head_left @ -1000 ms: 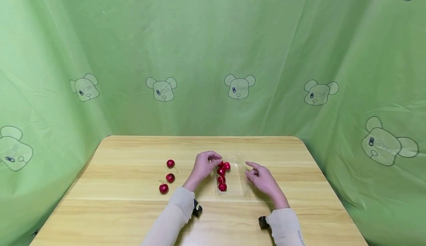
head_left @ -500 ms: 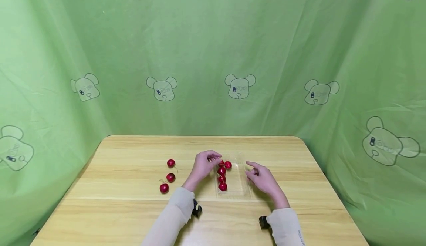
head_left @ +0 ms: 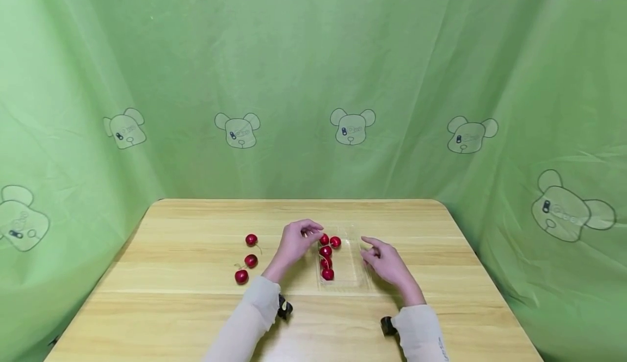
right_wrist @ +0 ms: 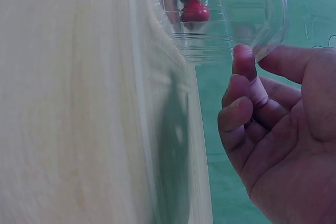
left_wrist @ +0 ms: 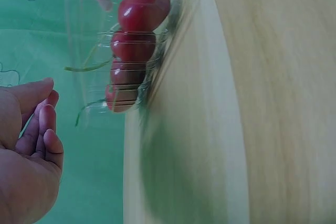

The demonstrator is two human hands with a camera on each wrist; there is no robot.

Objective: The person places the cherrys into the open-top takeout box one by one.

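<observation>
A clear plastic box lies on the table with several red cherries in it. Most of them line its left side, and one cherry sits a little to the right at the far end. My left hand is at the box's far left corner, fingertips close to the cherry there. In the left wrist view its fingers bend loosely, apart from the box and with nothing between them. At the box's right side, my right hand pinches the rim between thumb and forefinger.
Three loose cherries with stems lie left of the box on the wooden table. Green cloth with bear faces hangs behind and on both sides. Each wrist wears a black camera.
My left hand has drawn back slightly to the left, uncovering the cherry in the far left corner. The right hand keeps its place at the box.
</observation>
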